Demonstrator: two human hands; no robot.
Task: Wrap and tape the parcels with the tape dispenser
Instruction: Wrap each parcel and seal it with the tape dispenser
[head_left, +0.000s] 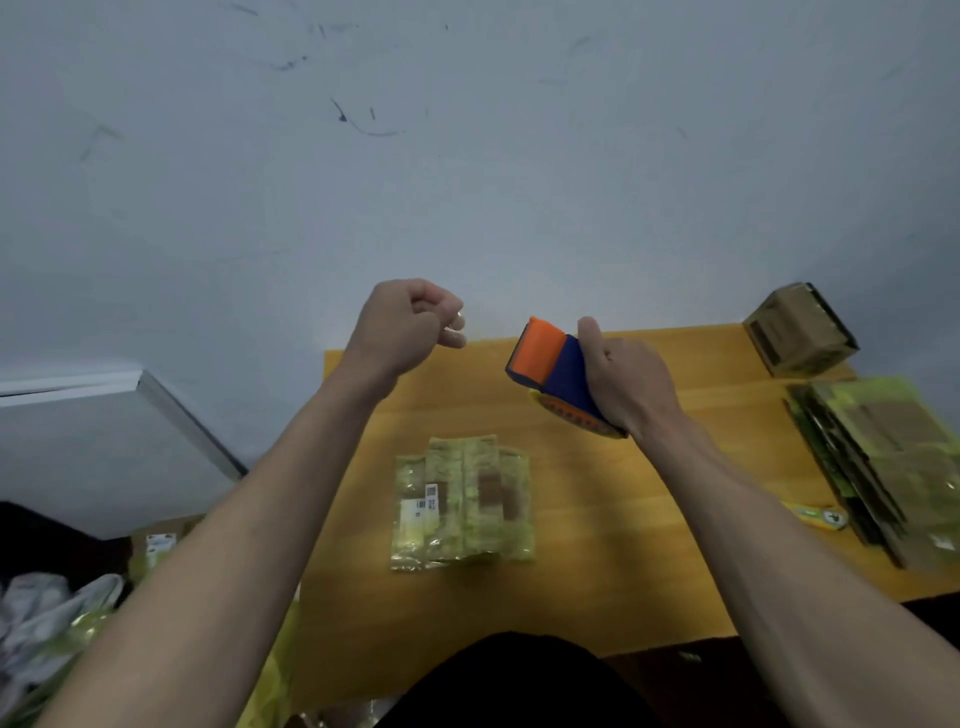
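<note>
Both arms up over the table (675, 519) w/ the parcel (462, 504) below – right hand (623, 379) gripping the tape dispenser (556, 369), left hand (410, 322) curled tight, can't tell if it's pinching anything.

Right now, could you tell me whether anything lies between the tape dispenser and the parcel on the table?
Nothing visible does. The right hand holds the tape dispenser above the wooden table, and only bare tabletop separates it from the parcel.

One head-worn view — close, looking forward and down over the table (649, 519).
</note>
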